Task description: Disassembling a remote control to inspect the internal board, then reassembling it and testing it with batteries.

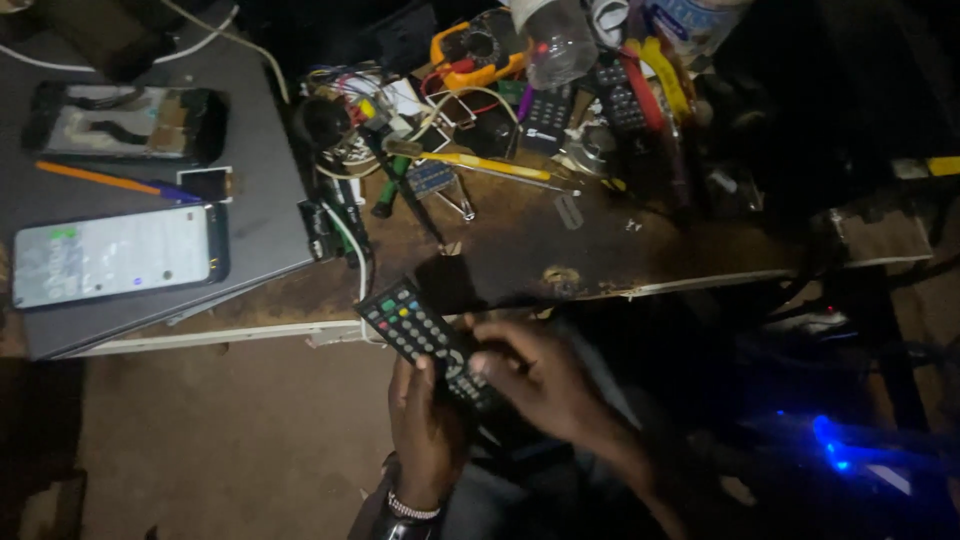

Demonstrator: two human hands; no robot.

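A black remote control [418,330] with coloured buttons is held just in front of the workbench edge, its far end pointing up-left. My left hand [425,425] grips its near end from below, thumb on the keypad; a beaded bracelet circles that wrist. My right hand [540,375] comes in from the right and its fingers close over the remote's lower part. The near end of the remote is hidden under both hands.
The worn wooden workbench [520,250] carries a grey board [260,180] with a lit smartphone [115,255], an opened phone [130,122] and an orange pen [100,180]. Behind lie screwdrivers [500,165], wires, other remotes [545,120], a plastic bottle [555,40]. A blue light [830,440] glows at lower right.
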